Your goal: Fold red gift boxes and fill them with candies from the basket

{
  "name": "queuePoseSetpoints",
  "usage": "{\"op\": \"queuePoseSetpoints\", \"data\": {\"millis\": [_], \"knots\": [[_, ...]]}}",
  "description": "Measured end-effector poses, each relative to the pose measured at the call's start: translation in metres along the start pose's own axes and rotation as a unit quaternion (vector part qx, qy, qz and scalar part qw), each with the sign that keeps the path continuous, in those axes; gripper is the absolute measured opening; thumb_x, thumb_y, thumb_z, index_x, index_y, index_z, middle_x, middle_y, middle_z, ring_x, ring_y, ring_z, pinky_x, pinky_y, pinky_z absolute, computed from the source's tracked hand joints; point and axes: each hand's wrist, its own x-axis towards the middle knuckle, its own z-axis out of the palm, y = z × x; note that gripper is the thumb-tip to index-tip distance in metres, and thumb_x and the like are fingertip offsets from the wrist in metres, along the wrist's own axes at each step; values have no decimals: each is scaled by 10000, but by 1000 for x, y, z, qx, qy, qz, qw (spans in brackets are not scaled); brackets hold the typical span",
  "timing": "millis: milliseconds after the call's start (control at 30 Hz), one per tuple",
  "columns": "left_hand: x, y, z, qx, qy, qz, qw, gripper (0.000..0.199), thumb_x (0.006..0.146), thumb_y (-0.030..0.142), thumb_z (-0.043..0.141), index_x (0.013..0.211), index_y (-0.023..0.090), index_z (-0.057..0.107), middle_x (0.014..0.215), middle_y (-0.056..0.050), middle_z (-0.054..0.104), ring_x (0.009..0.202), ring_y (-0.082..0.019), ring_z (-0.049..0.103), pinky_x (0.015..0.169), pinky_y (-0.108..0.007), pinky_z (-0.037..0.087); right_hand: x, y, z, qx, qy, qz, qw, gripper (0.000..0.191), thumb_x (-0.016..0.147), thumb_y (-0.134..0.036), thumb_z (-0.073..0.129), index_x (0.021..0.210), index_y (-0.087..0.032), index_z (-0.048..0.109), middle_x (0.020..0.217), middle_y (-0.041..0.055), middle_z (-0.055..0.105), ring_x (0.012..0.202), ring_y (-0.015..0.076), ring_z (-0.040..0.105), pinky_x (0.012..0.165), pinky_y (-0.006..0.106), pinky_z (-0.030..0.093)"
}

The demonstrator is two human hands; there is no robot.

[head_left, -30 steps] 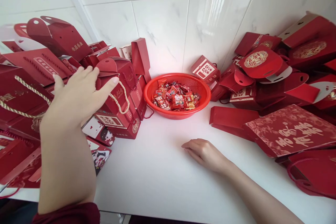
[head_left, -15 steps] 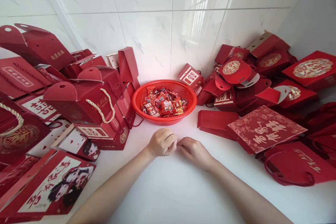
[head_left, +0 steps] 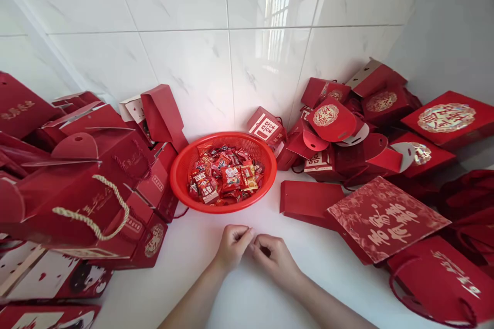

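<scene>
Both hands are near each other over the white table (head_left: 247, 298), just in front of a red plastic basket (head_left: 177, 177). My left hand (head_left: 234, 247) is curled, with its thumb laid along the bent fingers. Fingers bent round to the thumb, my right hand (head_left: 275, 258) forms a loose ring, its tips close to the left thumb. Nothing can be made out in either hand. Wrapped candies (head_left: 231, 177) in red, and some in gold, lie heaped inside the basket.
Red gift boxes with rope handles (head_left: 88, 200) crowd the left side. More red boxes (head_left: 447, 118) are piled on the right, with a patterned one (head_left: 388, 218) nearer the front. A tiled wall (head_left: 185, 72) stands behind the basket.
The view has shifted, so the basket and boxes sit lower and further left. My hands have turned, and their thumbs and curled fingers now show more.
</scene>
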Motion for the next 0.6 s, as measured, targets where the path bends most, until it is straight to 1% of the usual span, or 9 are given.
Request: {"op": "queuePoseSetpoints", "data": {"millis": [100, 233, 433, 600], "knots": [[-3, 2, -6, -25, -47, -25, 998, 527, 904, 492, 504, 514, 180, 336, 511, 33, 300, 511, -90, 288, 505, -255, 218, -2, -3, 3, 28, -12, 17, 999, 319, 942, -293, 516, 647, -173, 506, 639, -18, 520, 598, 115, 431, 576, 232, 329], [-1, 3, -11, -45, -71, -50, 995, 544, 903, 513, 523, 512, 171, 362, 508, 30, 308, 516, -91, 297, 517, -261, 223, -2, -4, 3, 48, -14, 34, 998, 338, 959, -336, 520, 670, -166, 562, 660, 0, 561, 619, 130, 473, 598, 241, 354], [-3, 3, -10, -62, -64, -72, 993, 546, 905, 512, 528, 504, 169, 389, 498, 26, 342, 514, -95, 316, 516, -261, 232, -2, -1, 5, 52, -17, 51, 997, 369, 960, -406, 511, 674, -177, 555, 643, 3, 544, 612, 147, 471, 588, 252, 360], [-9, 6, -3, -68, -48, -82, 993, 521, 893, 494, 542, 504, 164, 438, 491, 14, 424, 506, -102, 370, 514, -254, 274, -6, 2, 4, 56, -32, 56, 996, 390, 966, -432, 479, 661, -189, 474, 643, 0, 495, 612, 145, 423, 579, 258, 337]]}}
